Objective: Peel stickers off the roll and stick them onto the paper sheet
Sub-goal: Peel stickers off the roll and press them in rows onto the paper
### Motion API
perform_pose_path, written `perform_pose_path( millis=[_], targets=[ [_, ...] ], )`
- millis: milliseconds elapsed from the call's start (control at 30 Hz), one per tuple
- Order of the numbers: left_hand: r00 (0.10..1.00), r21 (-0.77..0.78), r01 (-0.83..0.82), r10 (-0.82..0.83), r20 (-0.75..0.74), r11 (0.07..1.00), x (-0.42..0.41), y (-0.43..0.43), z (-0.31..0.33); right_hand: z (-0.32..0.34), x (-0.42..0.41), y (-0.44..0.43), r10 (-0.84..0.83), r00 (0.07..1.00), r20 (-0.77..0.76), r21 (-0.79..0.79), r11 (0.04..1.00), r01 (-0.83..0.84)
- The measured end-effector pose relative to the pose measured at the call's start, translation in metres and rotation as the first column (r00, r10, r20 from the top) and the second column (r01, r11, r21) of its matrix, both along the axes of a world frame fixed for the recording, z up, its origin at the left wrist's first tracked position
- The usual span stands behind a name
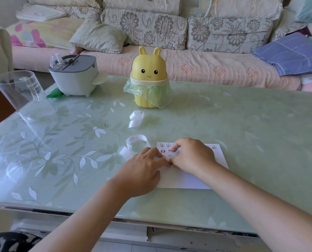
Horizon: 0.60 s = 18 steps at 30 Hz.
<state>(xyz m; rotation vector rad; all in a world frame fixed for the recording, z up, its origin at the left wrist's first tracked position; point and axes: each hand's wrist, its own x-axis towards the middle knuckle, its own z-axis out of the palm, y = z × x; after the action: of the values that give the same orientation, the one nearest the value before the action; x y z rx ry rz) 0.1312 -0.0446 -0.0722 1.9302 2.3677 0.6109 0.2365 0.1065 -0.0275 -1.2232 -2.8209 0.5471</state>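
Lower centre of frame, head view: white paper sheet (186,180) lies flat on the pale green floral glass worktop (242,124), with rows of small cartoon stickers (162,145) on its upper part. Left hand (142,170): grip apart, straight fingers pressing the sheet's left edge. Right hand (191,155): fingers curled down onto the stickers; can't tell if that grip pinches one. Curled white sticker roll strip (137,140) sits just left of the sheet. Yellow bunny-shaped bin (148,77) stands upper centre.
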Motion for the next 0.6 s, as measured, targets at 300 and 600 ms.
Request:
perform_pose_path(
  millis=[300, 600],
  targets=[
    [0.991, -0.009, -0.067, 0.065, -0.118, 0.998, 0.012, 0.003, -0.004, -0.022, 0.034, 0.006, 0.306, 0.947, -0.098, 0.129, 0.948, -0.292],
    [0.971, -0.001, -0.082, 0.080, -0.225, 0.997, 0.016, 0.003, -0.012, -0.031, 0.062, -0.006, 0.531, 0.833, 0.158, 0.169, 0.816, -0.553]
  ],
)
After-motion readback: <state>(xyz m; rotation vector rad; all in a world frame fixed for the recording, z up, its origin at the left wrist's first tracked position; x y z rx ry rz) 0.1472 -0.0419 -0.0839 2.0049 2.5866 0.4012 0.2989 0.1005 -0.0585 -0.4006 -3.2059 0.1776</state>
